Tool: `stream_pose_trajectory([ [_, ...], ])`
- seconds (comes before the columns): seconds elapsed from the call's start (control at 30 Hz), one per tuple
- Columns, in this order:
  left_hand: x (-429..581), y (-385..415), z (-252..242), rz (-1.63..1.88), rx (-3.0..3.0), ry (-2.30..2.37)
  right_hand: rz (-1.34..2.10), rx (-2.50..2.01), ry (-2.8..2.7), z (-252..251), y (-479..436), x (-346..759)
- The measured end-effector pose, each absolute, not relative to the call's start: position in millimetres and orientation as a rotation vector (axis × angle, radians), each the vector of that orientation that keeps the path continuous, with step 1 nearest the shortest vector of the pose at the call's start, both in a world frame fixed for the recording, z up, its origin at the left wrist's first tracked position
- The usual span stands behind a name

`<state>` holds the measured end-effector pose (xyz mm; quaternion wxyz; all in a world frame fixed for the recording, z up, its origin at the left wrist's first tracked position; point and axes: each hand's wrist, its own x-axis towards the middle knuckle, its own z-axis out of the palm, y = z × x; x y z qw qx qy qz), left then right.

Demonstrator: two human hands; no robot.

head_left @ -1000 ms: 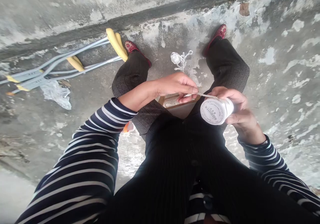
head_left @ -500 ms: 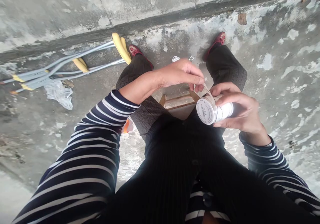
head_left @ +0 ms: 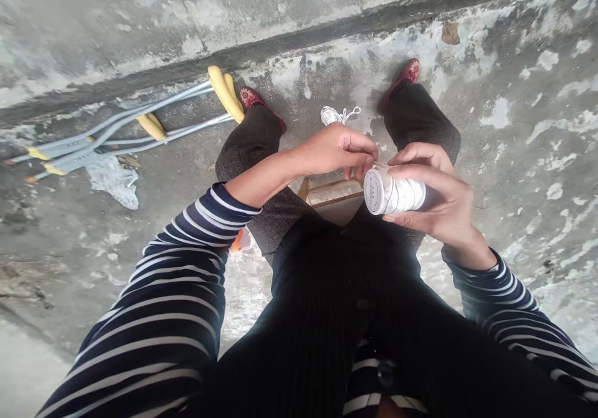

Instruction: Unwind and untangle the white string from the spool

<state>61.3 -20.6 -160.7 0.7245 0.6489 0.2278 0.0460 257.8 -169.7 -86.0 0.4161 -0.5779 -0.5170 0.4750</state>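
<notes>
My right hand [head_left: 441,187] is wrapped round a white spool of cord [head_left: 397,195], which lies sideways with its printed round end toward the left. A thin dark line runs slantwise across the white windings. Close beside the spool's upper left rim, my left hand [head_left: 346,147] has its fingertips pinched together on a short bit of cord [head_left: 381,164] that leads to the spool. Its end is hidden by the fingers. Beyond my left hand, a loose bundle of white cord [head_left: 337,115] rests on the floor between my feet.
Crutches [head_left: 116,119] with yellow pads lie on the floor to the left, next to a crumpled clear plastic bag [head_left: 112,181]. Below my hands is part of a low wooden stool [head_left: 334,190]. A concrete ledge [head_left: 280,38] crosses beyond my red shoes.
Both hands have drawn nearer each other, and the spool has moved slightly up and left. The cord between them shows shorter. More of the bundle on the floor is visible.
</notes>
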Motion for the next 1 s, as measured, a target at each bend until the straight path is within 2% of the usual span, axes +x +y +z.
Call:
stream_pose_trajectory([
  [0.27,60,-25,-178,0.029,1.391,0.453,1.286,-1.46,-1.304,-89,-172,259],
  [0.6,44,-32,-196,0.058,1.409,0.642,1.372,-1.511,-1.215,-102,-171,256],
  [1.0,57,-38,-209,0.028,0.967,0.634,1.179,-1.43,-1.312,-111,-169,258],
])
